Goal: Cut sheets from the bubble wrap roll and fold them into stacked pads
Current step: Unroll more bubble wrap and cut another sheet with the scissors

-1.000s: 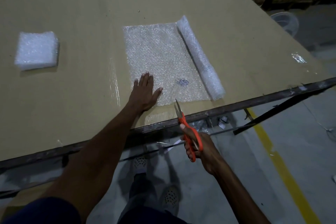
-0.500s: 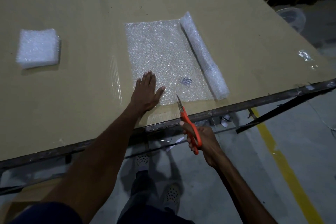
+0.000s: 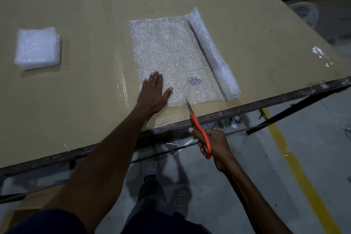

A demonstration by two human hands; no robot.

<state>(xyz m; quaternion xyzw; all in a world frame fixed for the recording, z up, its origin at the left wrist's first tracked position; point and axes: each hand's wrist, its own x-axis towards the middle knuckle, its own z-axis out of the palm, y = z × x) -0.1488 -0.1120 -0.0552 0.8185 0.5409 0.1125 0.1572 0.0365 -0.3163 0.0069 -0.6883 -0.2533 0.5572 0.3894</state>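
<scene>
Table [image 3: 76,100]: carries all. Sheet [image 3: 171,57]: unrolled beside roll [image 3: 212,53]; folded pad [image 3: 37,47] far left. Left hand [image 3: 153,93]: fingers flat, pinning the near corner; best kept firm. Right hand [image 3: 212,142]: grips scissors [image 3: 197,123], tips at near edge; cut straight along the roll.

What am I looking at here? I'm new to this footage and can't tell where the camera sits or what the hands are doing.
The camera sits on a person's head, looking down at their own arms. The left hand presses flat on the unrolled bubble wrap sheet, which is still joined to the roll beside it. The right hand grips orange scissors, tips at the sheet's near edge. To the left lies a stack of folded pads, all on a cardboard-covered table.
</scene>
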